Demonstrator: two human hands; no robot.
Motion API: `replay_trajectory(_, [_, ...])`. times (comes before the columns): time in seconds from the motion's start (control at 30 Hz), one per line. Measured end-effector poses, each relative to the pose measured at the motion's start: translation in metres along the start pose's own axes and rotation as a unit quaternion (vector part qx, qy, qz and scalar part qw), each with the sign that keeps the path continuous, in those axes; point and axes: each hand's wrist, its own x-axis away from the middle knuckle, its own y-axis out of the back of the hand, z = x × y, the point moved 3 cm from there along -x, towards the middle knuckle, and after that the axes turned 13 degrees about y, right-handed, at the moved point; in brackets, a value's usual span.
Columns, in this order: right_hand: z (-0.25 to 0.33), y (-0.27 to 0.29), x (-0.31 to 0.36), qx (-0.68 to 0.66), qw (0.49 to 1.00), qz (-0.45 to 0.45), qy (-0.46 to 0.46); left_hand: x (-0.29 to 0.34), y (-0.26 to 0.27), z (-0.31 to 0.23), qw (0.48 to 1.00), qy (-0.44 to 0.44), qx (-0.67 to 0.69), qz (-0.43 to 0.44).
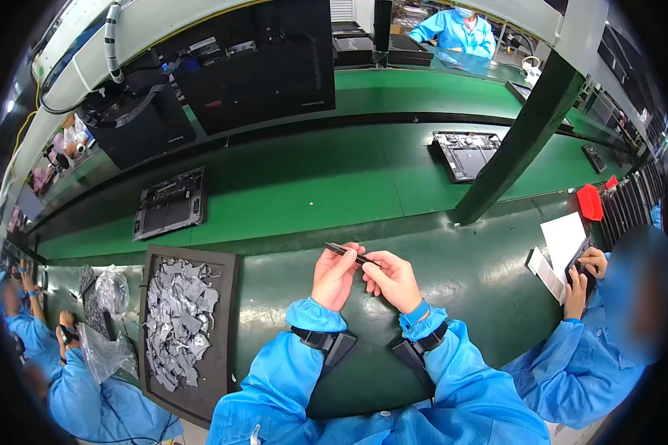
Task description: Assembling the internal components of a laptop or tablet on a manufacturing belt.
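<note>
Slim black piece [337,248], seen from the head camera, the only view, is held up between the person's hands above the green counter [467,282], out toward the far edge where the counter meets the raised green belt [312,178]. The left hand [335,276] pinches it between thumb and fingers, with one end poking out beyond the fingertips toward the far edge; the right hand [393,284] has its thumb and fingers closed about the opposite end, so both grips look taken up by the same piece, slanted across the gap. Fingers cover much of it, so whether it is a tool or a part I cannot tell. Along the left of the counter lies a black tray [226,319], its far edge just short of the belt, heaped with torn grey scraps [178,319]; neither hand touches it. On the belt a dark open casing [171,204] rests beyond the tray's far edge, well apart from the hands. As I judge it, the step in hand is close fingertip work on the piece, adjusting or turning it. Any further move seems to call for a light, steady pinch, with one hand firmly settled before the other eases off.
</note>
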Motion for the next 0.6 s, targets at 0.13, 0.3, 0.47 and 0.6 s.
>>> replay_trajectory(0.13, [-0.003, 0.007, -0.002, 0.009, 1.000, -0.021, 0.005, -0.002, -0.007, 0.001, 1.000, -0.011, 0.001, 0.012])
replay_trajectory(0.3, [-0.001, 0.015, -0.002, 0.003, 0.999, -0.049, 0.001, -0.003, -0.017, -0.003, 0.999, -0.010, -0.013, 0.047])
replay_trajectory(0.47, [0.008, 0.005, -0.001, -0.020, 0.998, -0.052, 0.008, -0.003, -0.011, 0.000, 0.999, -0.021, 0.001, 0.031])
replay_trajectory(0.6, [0.004, 0.008, 0.000, -0.002, 0.999, -0.032, 0.015, -0.002, -0.012, 0.000, 0.999, -0.017, 0.011, 0.034])
